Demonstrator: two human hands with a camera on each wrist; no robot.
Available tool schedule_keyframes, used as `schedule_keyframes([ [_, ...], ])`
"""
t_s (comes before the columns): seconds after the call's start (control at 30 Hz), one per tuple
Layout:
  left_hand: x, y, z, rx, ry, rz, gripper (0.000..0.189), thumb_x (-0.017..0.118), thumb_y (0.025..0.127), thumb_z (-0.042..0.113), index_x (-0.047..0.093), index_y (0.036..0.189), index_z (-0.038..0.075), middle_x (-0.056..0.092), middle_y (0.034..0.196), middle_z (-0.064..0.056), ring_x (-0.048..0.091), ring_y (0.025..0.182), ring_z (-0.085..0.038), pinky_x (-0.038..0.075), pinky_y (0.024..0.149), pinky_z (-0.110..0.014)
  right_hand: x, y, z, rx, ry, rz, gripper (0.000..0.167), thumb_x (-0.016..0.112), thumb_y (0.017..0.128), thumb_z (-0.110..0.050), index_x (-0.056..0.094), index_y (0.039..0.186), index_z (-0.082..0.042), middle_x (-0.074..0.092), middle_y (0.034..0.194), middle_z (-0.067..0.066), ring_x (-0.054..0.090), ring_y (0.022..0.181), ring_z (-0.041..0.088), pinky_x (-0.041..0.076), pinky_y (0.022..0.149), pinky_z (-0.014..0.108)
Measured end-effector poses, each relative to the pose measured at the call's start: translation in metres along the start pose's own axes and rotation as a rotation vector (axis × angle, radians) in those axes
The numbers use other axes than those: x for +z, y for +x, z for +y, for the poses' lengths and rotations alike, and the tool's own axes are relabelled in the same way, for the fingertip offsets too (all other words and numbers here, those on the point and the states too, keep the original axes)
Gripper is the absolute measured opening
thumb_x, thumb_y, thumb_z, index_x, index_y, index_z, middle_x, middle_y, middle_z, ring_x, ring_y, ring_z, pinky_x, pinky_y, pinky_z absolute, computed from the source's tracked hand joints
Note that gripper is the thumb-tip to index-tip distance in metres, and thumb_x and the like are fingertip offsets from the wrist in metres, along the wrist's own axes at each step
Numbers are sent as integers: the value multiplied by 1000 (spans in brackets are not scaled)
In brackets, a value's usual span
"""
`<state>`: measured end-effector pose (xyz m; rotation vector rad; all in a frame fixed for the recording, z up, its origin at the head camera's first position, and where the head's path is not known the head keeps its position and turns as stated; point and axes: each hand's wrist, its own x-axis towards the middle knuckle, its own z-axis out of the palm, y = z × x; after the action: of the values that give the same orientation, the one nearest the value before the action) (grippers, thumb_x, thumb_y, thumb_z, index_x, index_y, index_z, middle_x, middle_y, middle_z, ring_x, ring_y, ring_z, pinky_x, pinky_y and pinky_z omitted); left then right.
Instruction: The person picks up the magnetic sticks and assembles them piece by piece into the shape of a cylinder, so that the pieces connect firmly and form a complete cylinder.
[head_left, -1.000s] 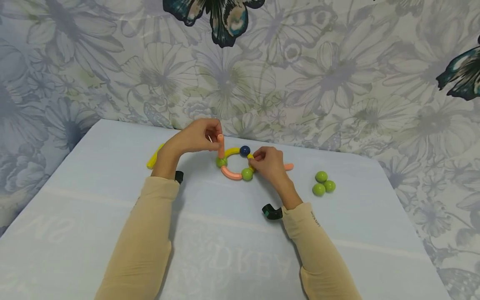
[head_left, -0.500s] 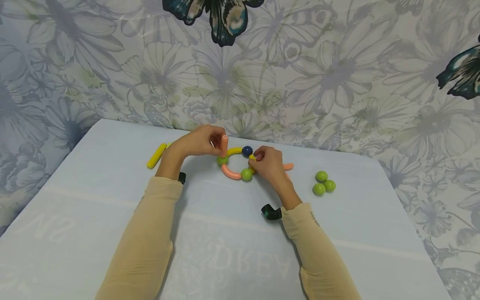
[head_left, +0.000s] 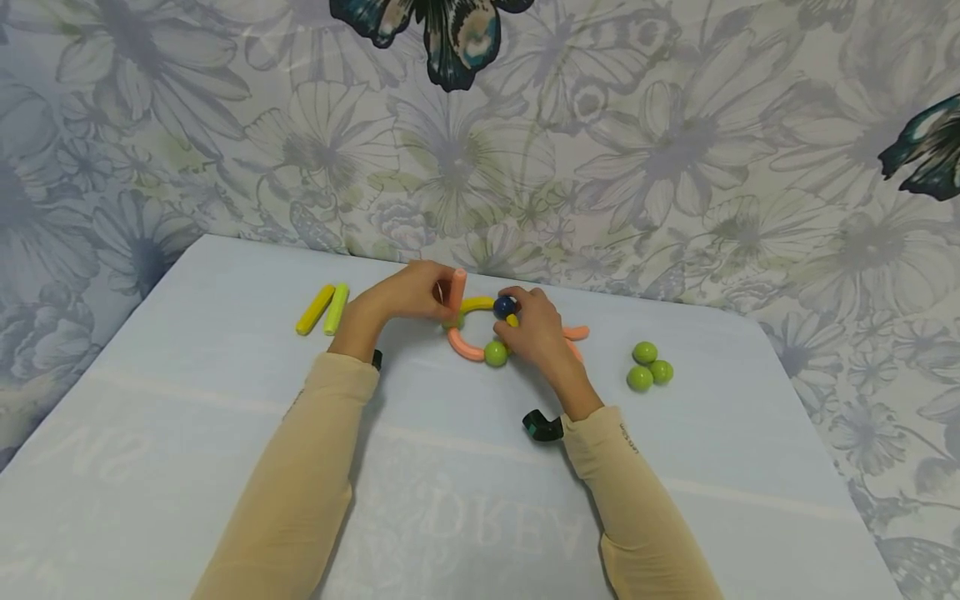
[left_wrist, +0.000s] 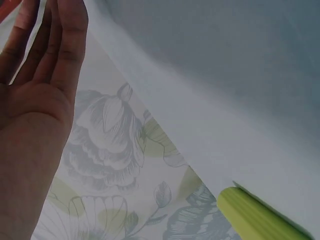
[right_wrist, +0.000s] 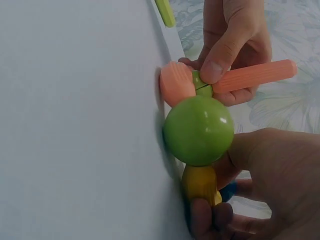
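Note:
A ring of curved sticks and balls lies on the table: a yellow curved stick (head_left: 477, 303), an orange curved stick (head_left: 467, 346), a dark blue ball (head_left: 505, 307) and green balls, one (head_left: 496, 353) at the front. My left hand (head_left: 408, 292) pinches a straight orange stick (head_left: 457, 290) that stands on the ring's left green ball (right_wrist: 200, 82), with the thumb touching that ball. On the ring's right side, my right hand (head_left: 538, 333) grips round a yellow piece (right_wrist: 200, 182), its fingers at the blue ball. The right hand partly hides that side.
Left of my left hand lie a yellow stick (head_left: 315, 310) and a light green stick (head_left: 337, 309). Orange pieces (head_left: 576, 332) lie just beyond my right hand. Farther right sit several green balls (head_left: 651, 367) in a cluster. A patterned wall rises behind the white table (head_left: 450, 500).
My left hand has moved slightly right and down with the orange stick, uncovering the light green stick. The ring has shifted slightly right, and my right fingers have spread up to the blue ball.

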<state>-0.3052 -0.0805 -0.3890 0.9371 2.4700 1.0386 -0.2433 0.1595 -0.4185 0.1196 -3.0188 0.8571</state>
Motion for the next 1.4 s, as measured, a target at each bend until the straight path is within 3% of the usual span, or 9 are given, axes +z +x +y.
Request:
schedule_keyframes([
  [0.23,2,2,0,17,9,19,19,82,89,8,71,105,7,73,103,-9,68,93,-26,55,80,-36,-3,-4,-5,34,-65,2,47,75,89,-25,64,131,-9,59,123,16,60,111,34,49,102,54],
  [0.4,3,2,-3,5,-34,51,26,80,91,6,72,116,4,73,110,-9,68,95,-27,54,79,-36,-5,-8,-11,12,-152,-14,46,78,87,-29,68,124,-5,62,121,17,60,113,36,53,99,48],
  [0.53,4,3,-4,-23,-106,53,31,79,91,6,71,121,2,72,112,-10,68,87,-26,55,70,-33,-4,-10,-16,-18,-176,-21,51,79,86,-27,67,130,-5,62,125,19,55,118,38,53,99,46],
  [0.73,6,4,-3,-36,-117,55,31,79,93,10,71,121,1,72,111,-11,68,80,-22,55,67,-31,0,-8,-15,-80,-78,-58,52,74,90,-19,64,139,-8,63,133,16,58,124,36,49,107,49],
  [0.9,7,4,-2,-49,-94,80,25,78,94,10,73,118,5,74,109,-8,66,81,-22,53,70,-32,2,-6,-13,-98,-43,12,34,71,94,-18,72,126,-6,70,120,14,66,111,31,54,100,45],
  [1.07,9,6,-2,-22,-47,83,21,79,94,10,74,114,8,75,107,-5,66,89,-23,52,77,-35,1,-7,-13,-87,-37,72,18,73,94,-18,77,104,-3,73,93,9,66,86,24,56,79,38],
  [1.2,9,7,-2,-8,-26,60,21,79,94,10,74,114,7,76,107,-7,68,96,-24,53,84,-38,-1,-9,-14,-53,-48,67,18,74,96,-23,78,92,-5,71,78,5,63,71,20,53,65,31],
  [1.3,10,7,-2,-5,-36,56,18,80,93,9,74,110,7,75,105,-8,69,97,-25,54,86,-39,-2,-9,-14,-37,-43,55,21,75,96,-27,78,95,-6,71,78,5,63,69,20,51,64,30],
  [1.4,12,8,-1,18,-60,59,15,80,92,7,74,106,6,75,102,-9,69,95,-25,54,87,-40,-2,-7,-12,-52,5,55,31,76,96,-27,74,119,-6,75,91,6,67,77,22,55,69,34],
])
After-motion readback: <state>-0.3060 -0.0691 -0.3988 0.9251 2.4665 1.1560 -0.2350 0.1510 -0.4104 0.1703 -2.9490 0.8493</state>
